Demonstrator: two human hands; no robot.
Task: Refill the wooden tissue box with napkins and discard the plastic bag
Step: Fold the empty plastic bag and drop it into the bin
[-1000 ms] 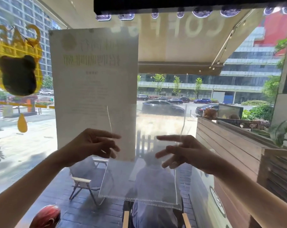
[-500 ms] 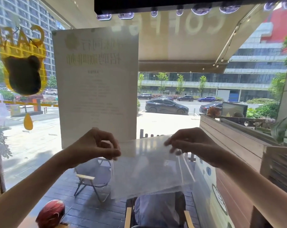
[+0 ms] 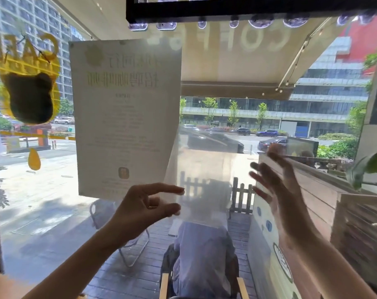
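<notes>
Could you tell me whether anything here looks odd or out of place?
Only the clear plastic bag: it is raised against the window between the left hand and the blurred, open right hand, with no tissue box or bin in view.

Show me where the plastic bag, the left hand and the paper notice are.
plastic bag (image 3: 204,182): head view, middle of the clear sheet.
left hand (image 3: 140,210): head view, on the palm.
paper notice (image 3: 125,117): head view, centre of the sheet on the window.

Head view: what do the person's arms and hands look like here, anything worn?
Both forearms are bare to the frame edge, no sleeves visible. The left hand shows no glove, ring or watch. The right hand is motion-blurred, so small jewellery there cannot be ruled out.
</notes>
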